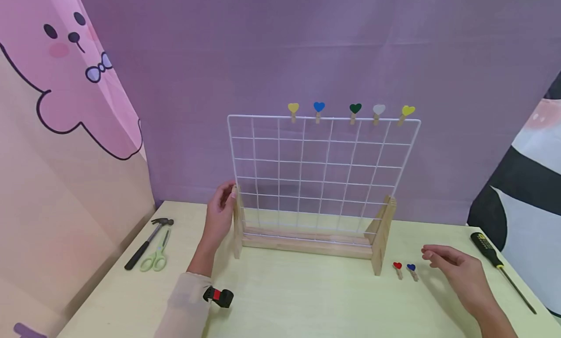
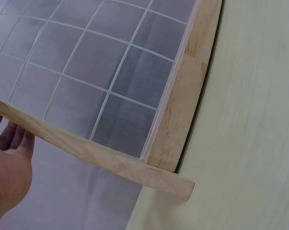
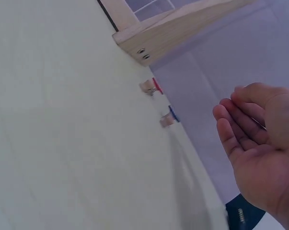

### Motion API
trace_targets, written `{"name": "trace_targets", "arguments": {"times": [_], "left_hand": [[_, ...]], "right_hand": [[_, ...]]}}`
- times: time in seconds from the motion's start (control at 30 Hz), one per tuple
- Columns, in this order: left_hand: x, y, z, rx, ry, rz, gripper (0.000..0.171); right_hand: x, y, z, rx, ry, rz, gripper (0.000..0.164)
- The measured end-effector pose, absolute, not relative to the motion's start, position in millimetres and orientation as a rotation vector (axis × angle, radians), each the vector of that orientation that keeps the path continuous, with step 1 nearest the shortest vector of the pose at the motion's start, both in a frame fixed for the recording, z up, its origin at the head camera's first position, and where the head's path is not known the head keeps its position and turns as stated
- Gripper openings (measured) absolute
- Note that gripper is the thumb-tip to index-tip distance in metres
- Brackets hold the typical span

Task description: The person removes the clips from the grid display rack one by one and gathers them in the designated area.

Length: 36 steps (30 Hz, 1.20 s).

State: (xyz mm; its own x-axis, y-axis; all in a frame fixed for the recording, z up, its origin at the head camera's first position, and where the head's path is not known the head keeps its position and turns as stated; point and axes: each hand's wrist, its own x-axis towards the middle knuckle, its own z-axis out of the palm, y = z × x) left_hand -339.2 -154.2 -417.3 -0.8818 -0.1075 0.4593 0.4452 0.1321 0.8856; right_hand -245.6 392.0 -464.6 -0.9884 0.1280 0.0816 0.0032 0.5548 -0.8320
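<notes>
1. Five heart clips (image 1: 319,107) sit on the top wire of the grid (image 1: 324,161); the yellow clip (image 1: 407,111) at the right end leans, and a knock could dislodge it.
2. Left hand (image 1: 220,214) is clamped on the left upright (image 1: 238,226); uneven force there could skid or tip the stand.
3. Right hand (image 1: 460,274) hovers, fingers loosely bent and holding nothing, right of the red clip (image 1: 398,270) and dark-blue clip (image 1: 412,271) on the counter (image 1: 307,299); a low sweep could scatter both.
4. Screwdriver (image 1: 492,254) lies farther right; a wide arm swing could roll it off.
</notes>
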Motion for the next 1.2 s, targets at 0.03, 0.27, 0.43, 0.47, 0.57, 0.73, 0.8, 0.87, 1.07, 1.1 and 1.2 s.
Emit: {"name": "trace_targets", "arguments": {"times": [0.03,0.27,0.43,0.47,0.57,0.73,0.8,0.87,1.07,1.1,1.2], "left_hand": [[-338.8,-154.2,-417.3,-0.326,-2.005,-1.801,0.036],[-335.2,-156.5,-412.3,-0.337,-2.023,-1.797,0.037],[-337.5,-154.1,-413.7,-0.34,-2.014,-1.801,0.036],[-338.0,-153.4,-414.1,-0.335,-2.015,-1.801,0.036],[-338.1,-152.1,-414.9,-0.323,-2.026,-1.797,0.036],[-337.9,-153.0,-415.6,-0.32,-2.032,-1.8,0.036],[-337.9,-153.4,-415.7,-0.325,-2.025,-1.805,0.036],[-338.2,-153.7,-416.3,-0.33,-2.021,-1.81,0.036],[-338.1,-153.8,-416.7,-0.336,-2.028,-1.804,0.037],[-337.8,-153.7,-416.6,-0.338,-2.027,-1.803,0.037],[-337.5,-153.4,-416.8,-0.339,-2.024,-1.8,0.037]], "right_hand": [[-244.6,391.8,-460.1,-0.101,-2.646,1.416,0.044],[-241.3,385.9,-418.5,0.079,-2.562,1.366,0.037],[-238.8,378.5,-379.0,0.15,-2.5,1.344,0.035],[-238.4,376.6,-371.0,0.148,-2.491,1.327,0.035],[-238.3,371.7,-347.6,0.142,-2.457,1.287,0.036],[-239.1,362.2,-313.0,0.131,-2.437,1.213,0.038],[-240.6,358.6,-302.2,0.146,-2.421,1.211,0.038],[-242.0,355.8,-293.0,0.15,-2.415,1.193,0.038],[-244.9,348.1,-269.8,0.169,-2.392,1.144,0.038],[-245.2,347.2,-265.7,0.18,-2.38,1.151,0.038],[-246.6,344.5,-253.1,0.248,-2.318,1.192,0.035]]}}
